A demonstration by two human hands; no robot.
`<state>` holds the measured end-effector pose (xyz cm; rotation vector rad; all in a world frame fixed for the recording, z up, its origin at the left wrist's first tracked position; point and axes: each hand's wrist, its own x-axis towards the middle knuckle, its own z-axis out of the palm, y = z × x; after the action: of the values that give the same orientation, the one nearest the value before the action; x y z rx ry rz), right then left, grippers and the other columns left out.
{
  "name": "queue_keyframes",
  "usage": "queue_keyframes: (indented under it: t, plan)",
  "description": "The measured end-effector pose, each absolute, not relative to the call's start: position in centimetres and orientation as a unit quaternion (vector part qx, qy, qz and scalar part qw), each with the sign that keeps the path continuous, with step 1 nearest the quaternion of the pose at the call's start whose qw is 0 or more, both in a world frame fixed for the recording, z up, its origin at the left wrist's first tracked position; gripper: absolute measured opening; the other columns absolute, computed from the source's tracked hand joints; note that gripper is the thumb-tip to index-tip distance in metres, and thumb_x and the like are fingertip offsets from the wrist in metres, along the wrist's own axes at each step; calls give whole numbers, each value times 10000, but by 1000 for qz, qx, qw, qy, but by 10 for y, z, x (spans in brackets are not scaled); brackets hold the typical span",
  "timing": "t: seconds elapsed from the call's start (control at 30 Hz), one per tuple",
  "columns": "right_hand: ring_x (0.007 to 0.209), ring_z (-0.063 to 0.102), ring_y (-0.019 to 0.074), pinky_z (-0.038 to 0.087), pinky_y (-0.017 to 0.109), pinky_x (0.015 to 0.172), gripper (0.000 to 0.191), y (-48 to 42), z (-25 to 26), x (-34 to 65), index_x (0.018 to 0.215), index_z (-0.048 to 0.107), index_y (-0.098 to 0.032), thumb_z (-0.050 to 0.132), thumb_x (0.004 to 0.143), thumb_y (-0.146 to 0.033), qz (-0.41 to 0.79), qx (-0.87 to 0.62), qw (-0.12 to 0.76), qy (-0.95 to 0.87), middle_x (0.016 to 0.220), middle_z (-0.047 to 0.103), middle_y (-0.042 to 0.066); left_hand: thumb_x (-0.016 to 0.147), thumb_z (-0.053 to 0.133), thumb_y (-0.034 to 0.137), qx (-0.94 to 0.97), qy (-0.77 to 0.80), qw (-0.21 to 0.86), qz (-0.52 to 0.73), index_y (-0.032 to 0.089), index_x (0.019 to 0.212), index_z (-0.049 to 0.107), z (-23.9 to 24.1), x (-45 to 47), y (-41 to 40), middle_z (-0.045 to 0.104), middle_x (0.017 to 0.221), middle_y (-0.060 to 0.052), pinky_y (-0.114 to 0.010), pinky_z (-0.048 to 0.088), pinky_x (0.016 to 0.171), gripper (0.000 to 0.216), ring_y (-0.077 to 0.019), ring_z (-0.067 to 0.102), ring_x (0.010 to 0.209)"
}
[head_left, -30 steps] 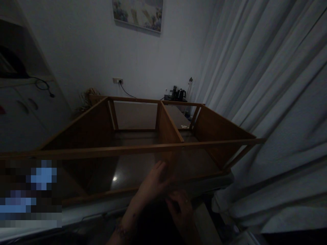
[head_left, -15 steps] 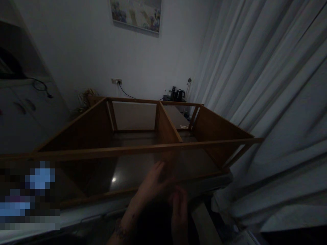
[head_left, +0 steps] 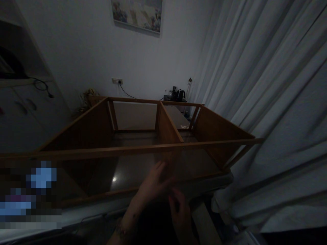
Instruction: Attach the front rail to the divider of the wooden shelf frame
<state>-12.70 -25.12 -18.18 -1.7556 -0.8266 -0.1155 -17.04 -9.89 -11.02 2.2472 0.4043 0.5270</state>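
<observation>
In the dim head view, my left hand [head_left: 155, 182] is raised over the near side of a wooden frame [head_left: 122, 149]. Its fingers point forward, with a gap between the upper ones and the digit that reaches right. I see nothing held in it. Just below and to the right is my right hand [head_left: 180, 209], its thumb and fingers curled towards each other close to the left hand's tips. Whatever may be between those fingertips is too dark and small to make out. The frame has open sections split by a wooden divider [head_left: 170, 122].
Long pale curtains [head_left: 255, 85] hang along the right. Behind the frame, a black kettle [head_left: 181, 94] stands by the wall, near a plugged socket [head_left: 117, 81]. White cabinets [head_left: 22, 112] are at left, with a dangling cable [head_left: 41, 85]. A blurred-out patch covers the lower left.
My right hand has turned, and its thumb and fingers are now more visibly curved with a gap between them. My left hand is nearly unmoved.
</observation>
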Motion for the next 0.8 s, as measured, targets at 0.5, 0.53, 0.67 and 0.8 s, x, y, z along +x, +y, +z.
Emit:
queue_keyframes:
  t: [0.5,0.53,0.67,0.8]
  plan:
    - [626,654,158,517,238,594,343,-252,-171,-132,769,631,-222,409,923,-433,-112,-785,499,-349,706,682,39,817,525,517,883,146,392,213,209,1239,468,-99,-173,-102,500,1296,-97,-353,407,991,526,-227,485,1181]
    - [643,669,166,529,236,592,326,-252,-173,-132,809,633,-220,426,912,-449,-96,-784,512,-336,732,696,44,814,526,521,883,146,392,215,208,1241,465,-99,-173,-102,494,1302,-100,-353,401,998,533,-229,481,1185]
    - [788,701,179,565,232,645,309,-252,-179,-131,1056,578,-184,495,885,-428,-79,-766,548,-328,919,718,78,813,520,537,885,159,383,211,203,1272,432,-105,-171,-101,448,1351,-112,-386,364,1033,574,-248,426,1245]
    - [849,695,175,569,246,705,278,-251,-185,-130,1076,582,-175,490,899,-369,-117,-757,535,-358,974,708,93,811,523,537,889,163,376,204,195,1273,428,-106,-171,-101,440,1356,-119,-404,357,1034,583,-256,404,1262]
